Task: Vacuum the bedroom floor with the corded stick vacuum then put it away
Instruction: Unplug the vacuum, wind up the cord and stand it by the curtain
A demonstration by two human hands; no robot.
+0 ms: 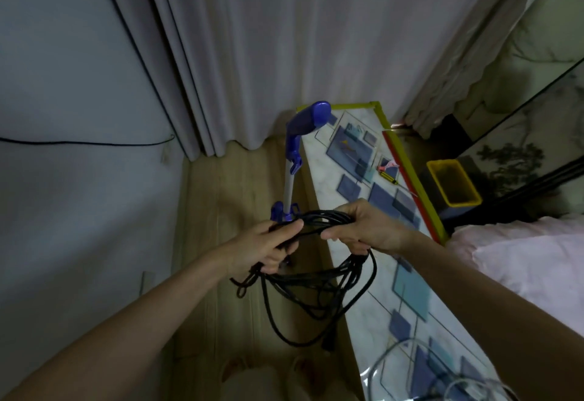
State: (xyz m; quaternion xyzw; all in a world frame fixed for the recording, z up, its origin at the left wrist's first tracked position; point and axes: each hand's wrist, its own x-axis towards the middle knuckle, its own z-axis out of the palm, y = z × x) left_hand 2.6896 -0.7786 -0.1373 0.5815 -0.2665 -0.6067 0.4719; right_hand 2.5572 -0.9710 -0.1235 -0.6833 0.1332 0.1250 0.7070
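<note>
Both hands [316, 239] are clamped on the coiled black cord [319, 287]; loops should be gathered evenly beside the vacuum [292, 173].

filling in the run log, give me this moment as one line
stage: cord coiling | left hand: grips black cord coil | right hand: grips same coil | stick vacuum: upright beside patterned table | loops hang over wood floor

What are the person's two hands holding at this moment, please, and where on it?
Both grip the coiled black cord: left hand and right hand at its top, loops hanging below.
</note>
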